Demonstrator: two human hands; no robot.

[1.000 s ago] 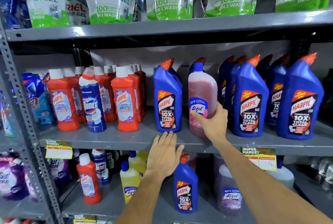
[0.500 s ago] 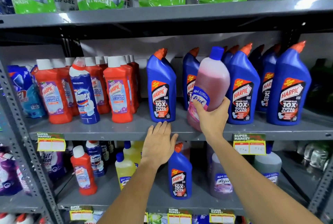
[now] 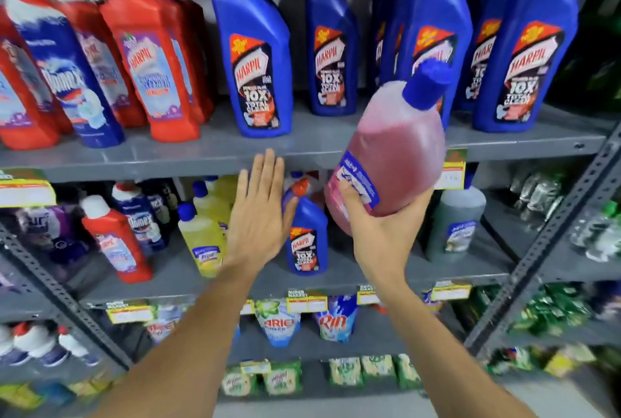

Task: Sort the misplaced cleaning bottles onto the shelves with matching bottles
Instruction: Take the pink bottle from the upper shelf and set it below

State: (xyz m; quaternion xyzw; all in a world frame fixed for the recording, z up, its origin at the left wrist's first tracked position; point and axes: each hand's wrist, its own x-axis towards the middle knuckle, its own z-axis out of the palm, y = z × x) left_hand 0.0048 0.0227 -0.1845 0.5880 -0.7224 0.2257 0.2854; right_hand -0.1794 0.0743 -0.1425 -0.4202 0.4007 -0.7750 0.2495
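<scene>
My right hand [image 3: 379, 233] grips the base of a pink Lizol bottle [image 3: 393, 145] with a blue cap, held tilted to the right in front of the shelf edge, clear of the shelf. My left hand [image 3: 260, 216] is flat with fingers apart, fingertips at the front lip of the grey upper shelf [image 3: 208, 152]. Blue Harpic bottles [image 3: 255, 58] stand on that shelf, with red bathroom-cleaner bottles [image 3: 158, 75] and one blue Domex bottle [image 3: 72, 81] to the left. On the lower shelf [image 3: 336, 280] stand a blue Harpic bottle [image 3: 307, 243], yellow Lizol bottles [image 3: 203, 236] and a grey Lizol bottle [image 3: 455, 226].
A red bottle [image 3: 116, 243] and Domex bottles [image 3: 141, 216] stand at the lower shelf's left. Perforated grey uprights [image 3: 551, 236] frame the rack. Detergent pouches [image 3: 279, 323] fill the shelf below. Green packs sit on the rack at the right.
My right hand has lifted the pink bottle off the upper shelf, out towards me and down, tilting it. The view has dropped lower. My left hand stays at the shelf edge.
</scene>
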